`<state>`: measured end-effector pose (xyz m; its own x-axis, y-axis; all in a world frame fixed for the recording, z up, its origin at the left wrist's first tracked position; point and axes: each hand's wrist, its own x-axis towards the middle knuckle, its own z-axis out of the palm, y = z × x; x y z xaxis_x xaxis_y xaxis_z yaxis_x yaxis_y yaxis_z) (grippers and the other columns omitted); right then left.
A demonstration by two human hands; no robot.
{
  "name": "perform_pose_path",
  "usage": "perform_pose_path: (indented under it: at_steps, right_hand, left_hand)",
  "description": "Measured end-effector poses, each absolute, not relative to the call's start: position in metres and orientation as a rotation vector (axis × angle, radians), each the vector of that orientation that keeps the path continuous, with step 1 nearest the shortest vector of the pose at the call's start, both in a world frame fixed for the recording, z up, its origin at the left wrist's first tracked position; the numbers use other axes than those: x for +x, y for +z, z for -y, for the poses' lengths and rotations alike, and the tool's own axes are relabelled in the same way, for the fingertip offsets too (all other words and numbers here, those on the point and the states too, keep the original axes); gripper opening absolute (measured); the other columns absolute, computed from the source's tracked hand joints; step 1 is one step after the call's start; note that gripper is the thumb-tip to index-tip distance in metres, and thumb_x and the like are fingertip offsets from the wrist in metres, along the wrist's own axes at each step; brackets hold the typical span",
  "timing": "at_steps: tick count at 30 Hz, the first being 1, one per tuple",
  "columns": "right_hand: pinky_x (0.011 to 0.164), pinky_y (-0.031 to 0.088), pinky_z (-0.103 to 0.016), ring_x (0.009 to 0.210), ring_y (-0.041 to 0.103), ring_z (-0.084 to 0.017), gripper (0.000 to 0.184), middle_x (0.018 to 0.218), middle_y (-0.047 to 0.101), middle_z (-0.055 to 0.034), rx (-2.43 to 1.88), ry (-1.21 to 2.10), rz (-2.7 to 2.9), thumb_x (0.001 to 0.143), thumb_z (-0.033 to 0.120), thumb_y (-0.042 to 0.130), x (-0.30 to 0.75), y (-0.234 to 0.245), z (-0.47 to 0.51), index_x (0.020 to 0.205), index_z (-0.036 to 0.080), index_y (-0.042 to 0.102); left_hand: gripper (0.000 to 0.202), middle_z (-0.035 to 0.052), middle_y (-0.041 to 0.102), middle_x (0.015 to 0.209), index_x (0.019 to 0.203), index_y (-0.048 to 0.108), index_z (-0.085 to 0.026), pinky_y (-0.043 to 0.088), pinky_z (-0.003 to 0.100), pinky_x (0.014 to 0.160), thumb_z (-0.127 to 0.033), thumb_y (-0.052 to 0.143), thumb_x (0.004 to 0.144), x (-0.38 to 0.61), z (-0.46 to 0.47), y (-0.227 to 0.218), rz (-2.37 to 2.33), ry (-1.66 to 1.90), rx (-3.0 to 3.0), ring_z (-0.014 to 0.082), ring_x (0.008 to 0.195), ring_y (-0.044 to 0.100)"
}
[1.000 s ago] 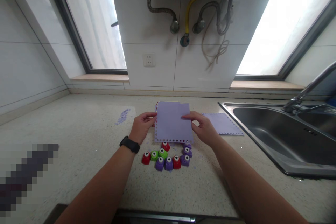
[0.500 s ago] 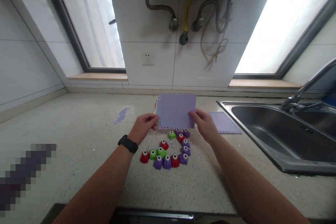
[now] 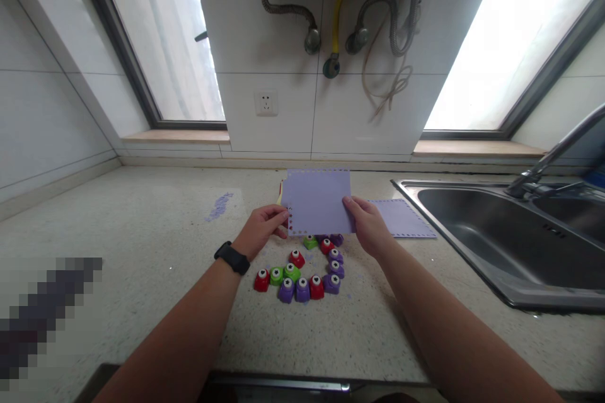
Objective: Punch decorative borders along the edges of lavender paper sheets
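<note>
A purple sheet of paper (image 3: 319,201) with small punched holes along its top, left and part of its bottom edge is held up above the counter. My left hand (image 3: 265,225) pinches it at the lower left edge, a black watch on that wrist. On the right edge, my right hand (image 3: 368,223) grips the sheet with the thumb in front and the fingers behind it. Below lie several small craft punches, among them a red punch (image 3: 261,280), a green punch (image 3: 276,275) and a purple punch (image 3: 302,289). The sheet partly hides the farthest punches.
Another purple sheet (image 3: 401,217) with a punched border lies flat to the right, beside the steel sink (image 3: 472,239) and its faucet (image 3: 534,176). A patch of purple paper bits (image 3: 220,206) is at the left. Hoses and pipes hang on the tiled wall behind.
The purple sheet has tilted slightly, its top edge looking narrower and its lower right corner swinging a little outward. Both hands keep their hold.
</note>
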<state>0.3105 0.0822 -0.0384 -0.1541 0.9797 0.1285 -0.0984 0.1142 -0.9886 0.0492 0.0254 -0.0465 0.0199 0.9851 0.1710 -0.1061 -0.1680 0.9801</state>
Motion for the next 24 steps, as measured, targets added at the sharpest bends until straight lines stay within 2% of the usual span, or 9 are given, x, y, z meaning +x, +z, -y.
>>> perform_pose_path:
  at_steps: [5,10,14,17,21,24]
  right_hand:
    - [0.059,0.055,-0.034,0.067,0.067,-0.023,0.039,0.083,0.075,-0.0058,-0.943,1.343,1.283,0.082,0.059,0.069,0.309,-0.045,-0.086,0.093,0.021,0.074]
    - [0.06,0.054,-0.034,0.069,0.067,-0.023,0.043,0.082,0.075,-0.006,-0.955,1.309,1.342,0.082,0.062,0.067,0.308,-0.045,-0.084,0.092,0.021,0.074]
    - [0.057,0.049,-0.03,0.065,0.062,-0.02,0.041,0.077,0.072,-0.0041,-0.984,1.298,1.375,0.081,0.061,0.069,0.304,-0.039,-0.077,0.089,0.021,0.073]
    - [0.056,0.046,-0.029,0.064,0.059,-0.019,0.039,0.075,0.07,-0.0029,-0.996,1.263,1.46,0.083,0.06,0.067,0.302,-0.035,-0.071,0.087,0.021,0.072]
    - [0.056,0.044,-0.029,0.063,0.057,-0.018,0.04,0.074,0.067,-0.0021,-0.989,1.188,1.592,0.089,0.06,0.061,0.301,-0.035,-0.071,0.088,0.021,0.07]
    - [0.056,0.043,-0.03,0.061,0.055,-0.017,0.044,0.07,0.064,-0.001,-1.004,1.046,1.689,0.096,0.06,0.049,0.305,-0.035,-0.075,0.086,0.021,0.067]
  left_hand:
    - [0.027,0.0029,0.067,0.078,0.086,0.073,-0.016,0.057,0.026,0.058,-0.042,0.077,0.079,0.049,-0.025,-0.047,-0.98,1.315,1.242,0.0152,0.071,0.064]
    - [0.035,0.0065,0.069,0.08,0.088,0.074,-0.015,0.057,0.03,0.058,-0.049,0.073,0.08,0.052,-0.023,-0.046,-0.948,1.214,1.245,0.0187,0.072,0.066]
    - [0.036,0.0031,0.067,0.068,0.083,0.075,-0.015,0.047,0.024,0.049,-0.05,0.078,0.076,0.055,-0.02,-0.045,-0.975,1.15,1.266,0.0129,0.055,0.057]
    - [0.035,0.0018,0.068,0.066,0.083,0.076,-0.017,0.041,0.023,0.048,-0.05,0.08,0.074,0.056,-0.018,-0.042,-1.002,1.132,1.279,0.0118,0.053,0.054]
    - [0.035,0.0045,0.073,0.074,0.086,0.079,-0.017,0.042,0.026,0.052,-0.05,0.082,0.072,0.057,-0.016,-0.04,-1.018,1.107,1.307,0.0154,0.059,0.059]
    - [0.036,0.0033,0.072,0.071,0.087,0.079,-0.018,0.041,0.026,0.051,-0.05,0.082,0.072,0.055,-0.019,-0.042,-1.056,1.155,1.296,0.0151,0.057,0.058]
